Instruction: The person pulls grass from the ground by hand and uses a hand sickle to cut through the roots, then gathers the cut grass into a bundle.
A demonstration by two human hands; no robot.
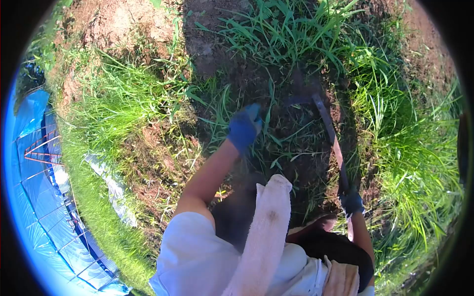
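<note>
My left hand point(244, 127), in a blue glove, reaches down into the grass point(256, 148) and dark soil in the middle of the view; its fingers look closed around blades of grass, though the grip is partly hidden. My right hand point(351, 200), also gloved, grips the handle of a long-handled digging tool point(332, 138). The tool's shaft runs up and to the left, and its dark blade rests in the soil near the top centre. A pale towel point(269, 232) hangs from my neck over my white shirt.
Tall green grass point(395, 123) grows on the right and at the top. Bare reddish earth point(123, 24) lies at the upper left. A blue netted structure point(44, 197) and a white strip point(111, 182) run along the left edge.
</note>
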